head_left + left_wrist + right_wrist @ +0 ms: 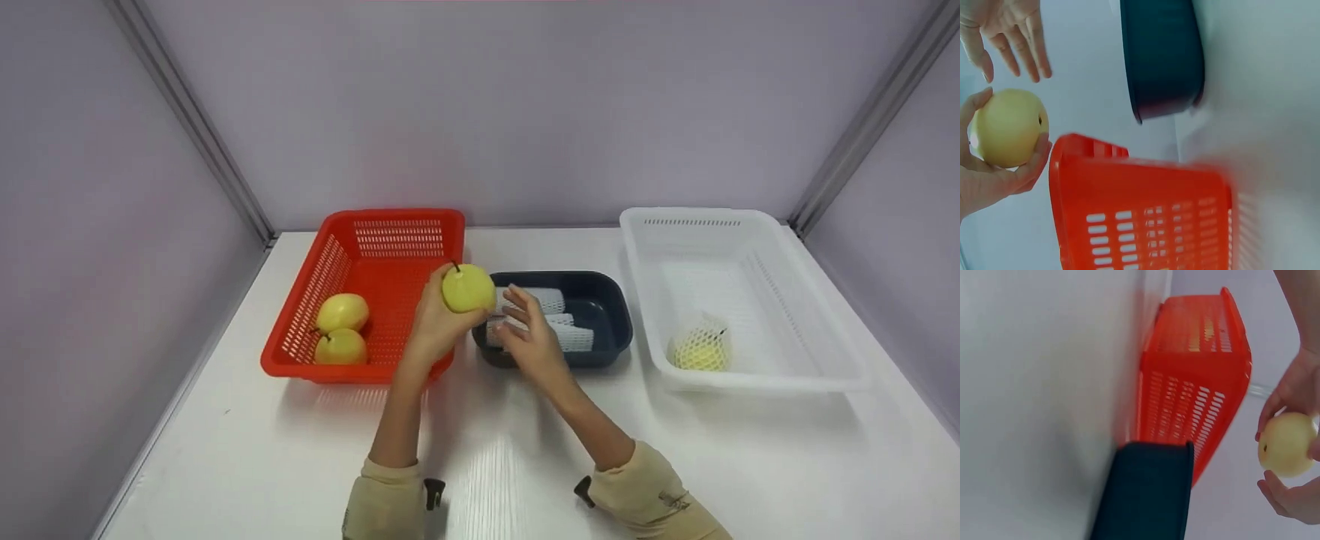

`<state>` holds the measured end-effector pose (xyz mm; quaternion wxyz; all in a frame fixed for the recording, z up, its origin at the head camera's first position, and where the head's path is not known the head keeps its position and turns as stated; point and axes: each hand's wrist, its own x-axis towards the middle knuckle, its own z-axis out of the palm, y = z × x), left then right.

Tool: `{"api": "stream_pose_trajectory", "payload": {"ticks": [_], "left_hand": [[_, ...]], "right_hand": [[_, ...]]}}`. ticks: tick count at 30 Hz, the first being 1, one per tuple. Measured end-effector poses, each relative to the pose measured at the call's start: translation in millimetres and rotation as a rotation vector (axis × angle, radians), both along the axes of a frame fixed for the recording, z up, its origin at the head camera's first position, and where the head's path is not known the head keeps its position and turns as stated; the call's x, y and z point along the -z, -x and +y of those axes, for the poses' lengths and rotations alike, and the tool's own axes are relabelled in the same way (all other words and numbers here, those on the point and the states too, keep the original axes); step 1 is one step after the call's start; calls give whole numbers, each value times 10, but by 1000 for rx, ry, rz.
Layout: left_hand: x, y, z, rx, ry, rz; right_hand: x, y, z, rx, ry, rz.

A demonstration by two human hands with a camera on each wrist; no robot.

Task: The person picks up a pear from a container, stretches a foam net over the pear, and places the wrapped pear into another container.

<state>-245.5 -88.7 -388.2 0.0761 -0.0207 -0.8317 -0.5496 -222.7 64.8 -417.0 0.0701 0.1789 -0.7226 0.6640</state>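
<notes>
In the head view my left hand (439,322) grips a yellow-green round pear (469,289), raised between the red basket and the dark tub. Thumb and fingers wrap the sides of the pear (1012,128) in the left wrist view. My right hand (534,345) is beside it, fingers extended and slightly bent, above the dark tub (611,322). Between the right hand (1008,34) and the pear there is a small gap in the left wrist view. White foam net sleeves (574,337) lie in the tub, partly hidden by the right hand.
The red basket (364,371) on the left holds two pears (343,311). At the right stands a white basket (765,382) with one pear in a foam net (703,349). All three containers stand on a white table (225,465), with panels at the back and sides.
</notes>
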Motion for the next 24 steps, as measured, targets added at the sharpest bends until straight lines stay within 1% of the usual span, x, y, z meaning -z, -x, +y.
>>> {"api": "stream_pose_trajectory", "payload": {"ticks": [2,4,10,12,15,18,21,24], "left_hand": [[22,-18,68,49,-10,1],[44,-33,125,91,-12,3],[133,-94,257,210,1,3],[172,-115,306,246,24,25],[229,-142,376,276,76,65],[275,-170,437,281,145,94],[312,-203,482,304,191,91],[346,-235,507,352,196,63]], "right_hand": [[-27,-7,106,11,-11,27],[-44,-23,197,15,-20,27],[-60,-75,428,-20,-62,-1],[-52,-89,499,-24,-88,-17],[-35,-107,583,-26,-128,-44],[-18,-125,643,-34,-171,-74],[0,-143,700,-37,-234,-96],[14,-156,769,-41,-316,-109]]}}
